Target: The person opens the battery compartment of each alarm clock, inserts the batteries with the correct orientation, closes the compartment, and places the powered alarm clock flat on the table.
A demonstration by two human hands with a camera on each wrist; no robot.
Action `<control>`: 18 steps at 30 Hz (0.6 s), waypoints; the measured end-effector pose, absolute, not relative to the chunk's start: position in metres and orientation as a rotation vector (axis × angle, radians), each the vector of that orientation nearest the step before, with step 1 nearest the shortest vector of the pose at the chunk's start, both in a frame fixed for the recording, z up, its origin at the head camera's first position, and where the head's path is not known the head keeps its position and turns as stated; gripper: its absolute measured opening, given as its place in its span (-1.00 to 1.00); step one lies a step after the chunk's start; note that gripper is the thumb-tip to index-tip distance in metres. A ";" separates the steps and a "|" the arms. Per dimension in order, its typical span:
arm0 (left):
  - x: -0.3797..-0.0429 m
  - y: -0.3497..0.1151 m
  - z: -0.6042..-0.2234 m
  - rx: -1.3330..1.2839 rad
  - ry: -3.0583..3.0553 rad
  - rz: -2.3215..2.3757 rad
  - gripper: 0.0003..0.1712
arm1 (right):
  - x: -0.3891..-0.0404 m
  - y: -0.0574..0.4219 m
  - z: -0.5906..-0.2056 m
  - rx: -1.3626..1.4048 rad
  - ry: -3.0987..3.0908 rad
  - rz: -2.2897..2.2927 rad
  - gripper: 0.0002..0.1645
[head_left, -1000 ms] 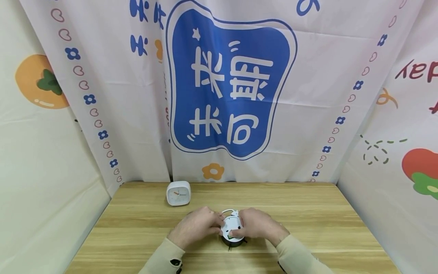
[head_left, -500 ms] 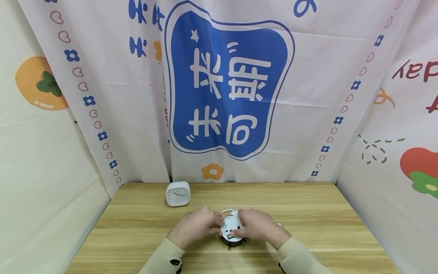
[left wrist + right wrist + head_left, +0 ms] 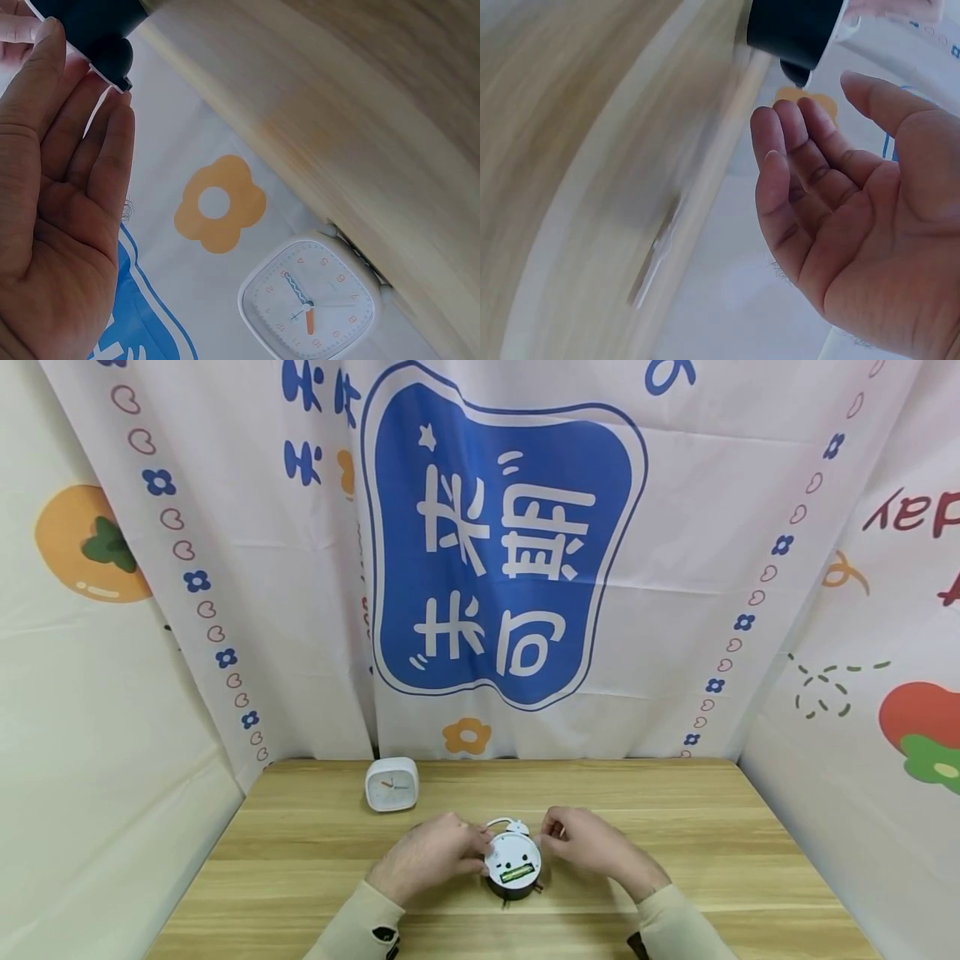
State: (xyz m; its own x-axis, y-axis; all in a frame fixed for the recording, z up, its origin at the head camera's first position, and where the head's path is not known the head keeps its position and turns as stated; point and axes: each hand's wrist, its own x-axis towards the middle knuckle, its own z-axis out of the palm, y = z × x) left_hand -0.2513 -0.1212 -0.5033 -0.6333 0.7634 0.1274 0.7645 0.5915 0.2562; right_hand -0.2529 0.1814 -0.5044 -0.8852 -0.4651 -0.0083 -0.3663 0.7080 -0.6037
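A twin-bell alarm clock (image 3: 510,847) stands on the table, its white back tilted up toward the head view. A green battery (image 3: 517,873) shows in the uncovered slot low on that back. My left hand (image 3: 442,852) grips the clock's left side, thumb in front and fingers behind. From the left wrist view, the dark clock body (image 3: 90,30) sits between thumb and fingers. Just off the clock's right side is my right hand (image 3: 588,842); in the right wrist view its fingers (image 3: 821,176) are loosely bent, holding nothing, below the dark casing (image 3: 791,30).
A white square clock (image 3: 392,785) stands at the table's back left. On the wooden table (image 3: 675,810), a thin white piece (image 3: 654,259) lies in the right wrist view. Printed cloth (image 3: 690,610) hangs behind the table and at both sides.
My right hand has let go of the alarm clock and moved a little to the right, uncovering the battery in its back. The left hand keeps its grip.
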 end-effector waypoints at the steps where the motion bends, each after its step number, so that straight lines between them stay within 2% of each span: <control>1: -0.251 -0.121 -0.503 -1.349 -2.797 -0.458 -0.79 | -0.254 0.184 -0.504 -0.665 2.757 -0.922 -0.84; 6: -0.252 -0.123 -0.503 -1.372 -2.792 -0.472 -0.85 | -0.258 0.196 -0.505 -0.640 2.788 -0.928 -0.86; 18: -0.252 -0.123 -0.502 -1.370 -2.797 -0.474 -0.83 | -0.262 0.230 -0.500 -0.568 2.806 -0.954 -0.83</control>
State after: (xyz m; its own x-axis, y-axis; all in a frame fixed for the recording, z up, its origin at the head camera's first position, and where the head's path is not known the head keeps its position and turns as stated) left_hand -0.2522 -0.1230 -0.5023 -0.6219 0.7733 0.1232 0.7707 0.5766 0.2710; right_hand -0.2623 0.2303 -0.5002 -0.9217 -0.3878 0.0033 -0.3094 0.7302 -0.6092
